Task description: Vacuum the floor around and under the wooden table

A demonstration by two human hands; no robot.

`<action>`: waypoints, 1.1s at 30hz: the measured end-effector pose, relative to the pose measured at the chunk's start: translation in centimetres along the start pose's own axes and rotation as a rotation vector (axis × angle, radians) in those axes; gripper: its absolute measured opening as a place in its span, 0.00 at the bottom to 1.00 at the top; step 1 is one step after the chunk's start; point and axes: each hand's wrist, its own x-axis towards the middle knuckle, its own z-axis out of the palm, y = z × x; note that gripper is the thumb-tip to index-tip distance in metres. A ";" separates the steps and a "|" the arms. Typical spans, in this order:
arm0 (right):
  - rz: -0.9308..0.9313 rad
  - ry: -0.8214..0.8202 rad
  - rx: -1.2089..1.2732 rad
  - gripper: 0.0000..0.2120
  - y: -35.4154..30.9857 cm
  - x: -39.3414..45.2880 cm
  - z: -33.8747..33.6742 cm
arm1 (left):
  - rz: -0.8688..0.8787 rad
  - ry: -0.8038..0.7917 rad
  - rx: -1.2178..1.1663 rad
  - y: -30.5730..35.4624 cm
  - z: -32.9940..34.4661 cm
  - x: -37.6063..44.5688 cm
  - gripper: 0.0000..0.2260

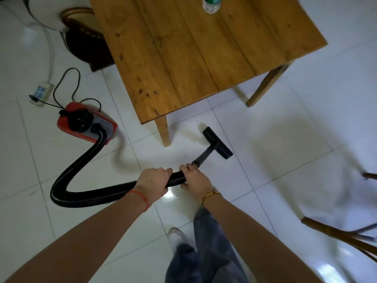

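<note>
- I'm counting one wooden table (pixel 195 50), one red vacuum (pixel 86 123), one floor nozzle (pixel 217 142).
- I'm seeing the left hand (pixel 154 180) and right hand (pixel 194 177) both gripping the black hose (pixel 81 174).
- The nozzle is sitting mid-frame beside the table leg (pixel 163 129), its wand (pixel 204 155) pointing toward upper right.

Vacuum body (pixel 86 123) left of table (pixel 195 48); floor head (pixel 217 142) before table; bottle (pixel 211 4) on table.
</note>
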 end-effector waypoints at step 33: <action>0.041 -0.017 0.001 0.14 9.4 3.3 -11.2 | 0.049 0.085 -0.156 5.0 -7.0 10.4 0.13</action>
